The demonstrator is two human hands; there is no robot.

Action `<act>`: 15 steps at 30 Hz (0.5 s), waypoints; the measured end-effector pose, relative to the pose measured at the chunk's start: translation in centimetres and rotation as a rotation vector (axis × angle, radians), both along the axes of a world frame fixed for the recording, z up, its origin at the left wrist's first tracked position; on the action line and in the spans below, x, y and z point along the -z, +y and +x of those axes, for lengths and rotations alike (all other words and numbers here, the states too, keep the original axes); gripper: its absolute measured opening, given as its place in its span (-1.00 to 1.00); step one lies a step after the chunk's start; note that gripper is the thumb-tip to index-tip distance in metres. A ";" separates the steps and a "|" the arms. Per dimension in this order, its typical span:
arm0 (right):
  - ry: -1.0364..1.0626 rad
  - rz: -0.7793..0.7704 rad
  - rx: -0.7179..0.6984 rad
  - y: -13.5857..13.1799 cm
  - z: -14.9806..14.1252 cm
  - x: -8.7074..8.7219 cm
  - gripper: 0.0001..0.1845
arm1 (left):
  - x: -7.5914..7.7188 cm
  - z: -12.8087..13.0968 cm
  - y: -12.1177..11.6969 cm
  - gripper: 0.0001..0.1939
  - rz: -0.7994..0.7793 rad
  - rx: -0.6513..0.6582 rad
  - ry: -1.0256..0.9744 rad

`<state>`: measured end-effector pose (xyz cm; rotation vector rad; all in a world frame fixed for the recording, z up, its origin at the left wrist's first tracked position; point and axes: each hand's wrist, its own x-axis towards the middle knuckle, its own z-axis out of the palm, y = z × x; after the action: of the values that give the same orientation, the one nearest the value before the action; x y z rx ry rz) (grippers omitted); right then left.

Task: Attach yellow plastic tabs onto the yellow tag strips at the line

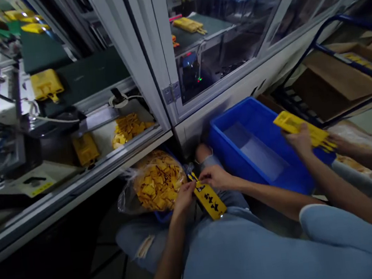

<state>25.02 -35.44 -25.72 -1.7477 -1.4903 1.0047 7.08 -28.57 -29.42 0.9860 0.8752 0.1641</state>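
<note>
A yellow plastic tag [209,200] with black characters lies across my lap on blue jeans. My left hand [183,198] has closed its fingers on the tag's left edge near the upper end. My right hand [216,177] pinches that same upper end from the right. Just left of my hands, a clear bag [155,182] full of small yellow pieces rests on the floor against my knee.
A blue bin [235,145] stands to the right, and a co-worker's hands [301,139] hold a yellow part [303,129] over it. Behind are a machine enclosure with glass doors [146,73], a tray of yellow pieces [129,128], and a blue-framed cart with cardboard [338,76].
</note>
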 end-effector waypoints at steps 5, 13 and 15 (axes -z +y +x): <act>-0.001 -0.068 -0.134 0.0 -0.3 -0.6 -0.84 | -0.3 0.0 -0.6 -0.43 -0.097 -0.041 -0.063; -0.223 -0.013 -0.243 0.2 0.1 -1.5 -0.85 | -0.1 0.3 -0.9 -0.37 -0.081 -0.054 -0.074; -0.263 0.037 -0.257 0.3 0.2 -1.3 -0.89 | -0.4 0.3 -1.0 -0.37 -0.086 -0.058 -0.076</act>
<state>25.19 -35.09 -24.39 -1.7455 -1.9255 0.8884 7.40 -29.61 -29.06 0.8694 0.8348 0.2111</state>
